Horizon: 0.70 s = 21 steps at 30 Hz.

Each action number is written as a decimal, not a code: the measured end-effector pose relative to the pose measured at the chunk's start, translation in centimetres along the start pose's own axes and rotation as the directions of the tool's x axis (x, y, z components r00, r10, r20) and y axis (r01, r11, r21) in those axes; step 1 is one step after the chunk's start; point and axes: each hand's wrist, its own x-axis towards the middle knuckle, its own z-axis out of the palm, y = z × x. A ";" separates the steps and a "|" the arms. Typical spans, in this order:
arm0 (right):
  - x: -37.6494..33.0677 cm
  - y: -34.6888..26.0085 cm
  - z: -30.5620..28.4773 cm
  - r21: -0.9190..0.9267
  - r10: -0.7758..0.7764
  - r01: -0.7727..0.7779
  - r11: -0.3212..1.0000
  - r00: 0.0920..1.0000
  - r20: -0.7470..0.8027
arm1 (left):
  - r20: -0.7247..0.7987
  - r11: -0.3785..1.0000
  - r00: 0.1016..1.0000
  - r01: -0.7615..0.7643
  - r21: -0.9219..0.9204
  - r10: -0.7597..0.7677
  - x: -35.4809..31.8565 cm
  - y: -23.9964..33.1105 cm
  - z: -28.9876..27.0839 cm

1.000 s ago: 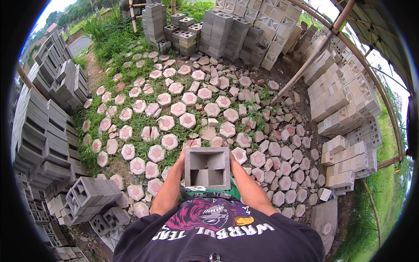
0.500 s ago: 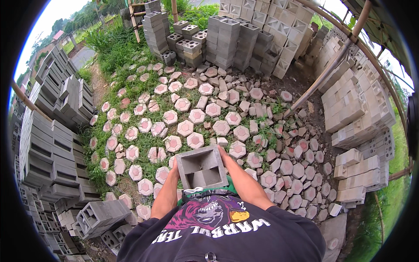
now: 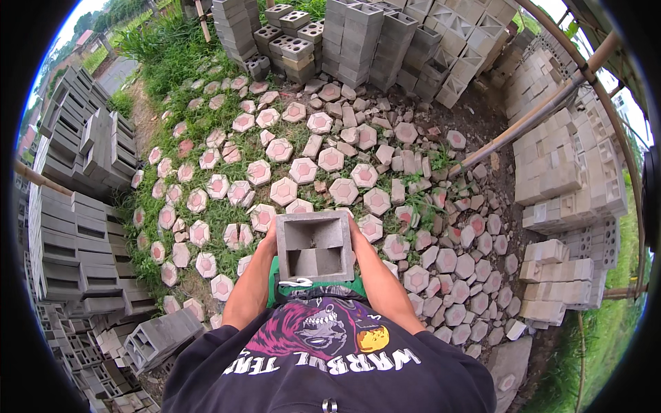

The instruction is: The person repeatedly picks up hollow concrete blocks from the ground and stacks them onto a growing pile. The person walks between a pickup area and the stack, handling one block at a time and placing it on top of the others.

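At chest height, directly in front of the person's dark printed shirt (image 3: pixel 330 358), a grey hollow concrete block (image 3: pixel 315 248) is held with its two open cells facing upward. The block sits level between both forearms and hangs above the ground, not resting on any surface.

The left hand (image 3: pixel 270 237) is pressed against the left wall of the block; only the edge of the hand shows, so finger spread cannot be determined. The right hand (image 3: pixel 357 239) is pressed against the right wall in the same manner, mostly hidden behind the block. Both hands grip the block from opposite sides.

Below and ahead of the block, the ground is covered with hexagonal paving stones (image 3: pixel 284 191), grey at the rim and pink in the centre, laid loosely with grass (image 3: pixel 172 62) growing between them on the left portion. Toward the right, the stones lie closer together on bare soil.

Stacks of grey blocks (image 3: pixel 82 206) stand along the left side. Further stacks (image 3: pixel 385 34) stand at the far end, and paler stacks (image 3: pixel 564 172) stand at the right. A bamboo pole (image 3: pixel 544 110) leans diagonally across the right-hand stacks. A single hollow block (image 3: pixel 162 337) lies on its side near the lower left.
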 end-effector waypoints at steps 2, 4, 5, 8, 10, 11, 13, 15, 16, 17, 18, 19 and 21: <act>1.3 -1.3 -0.4 -0.050 -0.021 0.022 0.999 1.000 0.010 | 0.048 1.000 0.998 0.028 0.008 -0.028 1.4 1.5 0.3; 2.0 -3.2 -0.9 -0.044 -0.045 0.044 0.998 0.999 -0.012 | 0.165 0.997 0.985 0.038 0.068 -0.049 5.0 2.9 -0.4; 2.6 -4.1 0.3 -0.061 -0.028 0.028 0.998 1.000 0.004 | 0.149 0.999 0.989 0.013 0.032 -0.018 7.1 2.6 -2.4; 3.9 -6.9 -0.2 -0.034 -0.041 0.039 0.999 0.998 -0.045 | 0.161 0.997 0.986 0.042 0.063 -0.052 10.9 6.1 -1.4; 5.2 -8.8 -0.5 -0.012 -0.051 0.050 0.999 0.996 -0.079 | 0.170 0.993 0.981 0.076 0.087 -0.090 12.4 9.5 0.2; 6.3 -9.9 -0.2 -0.015 -0.054 0.053 0.998 0.995 -0.085 | 0.174 0.991 0.978 0.099 0.091 -0.113 12.9 11.5 0.9; 8.8 -12.8 1.4 -0.012 -0.071 0.070 0.997 0.993 -0.093 | 0.196 0.990 0.975 0.082 0.116 -0.104 15.8 15.1 0.7; 11.5 -15.7 2.6 -0.008 -0.096 0.095 0.995 0.990 -0.105 | 0.187 0.984 0.978 0.058 0.169 -0.090 18.4 18.9 1.2; 12.7 -16.8 3.7 -0.016 -0.095 0.094 0.995 0.991 -0.098 | 0.171 0.982 0.982 0.047 0.181 -0.079 19.0 20.7 0.9; 14.4 -18.6 5.1 -0.026 -0.104 0.102 0.994 0.991 -0.085 | 0.225 0.985 0.973 0.014 0.172 -0.053 22.2 22.2 -0.8; 15.6 -19.9 5.8 -0.025 -0.118 0.116 0.993 0.989 -0.093 | 0.262 0.988 0.961 0.047 0.148 -0.085 23.7 23.4 -1.6; 16.8 -21.3 6.6 -0.021 -0.125 0.123 0.992 0.988 -0.094 | 0.292 0.989 0.950 0.078 0.124 -0.112 24.7 25.2 -2.3; 18.7 -23.4 8.1 -0.013 -0.138 0.137 0.990 0.985 -0.102 | 0.312 0.991 0.942 0.097 0.094 -0.122 25.9 28.0 -3.1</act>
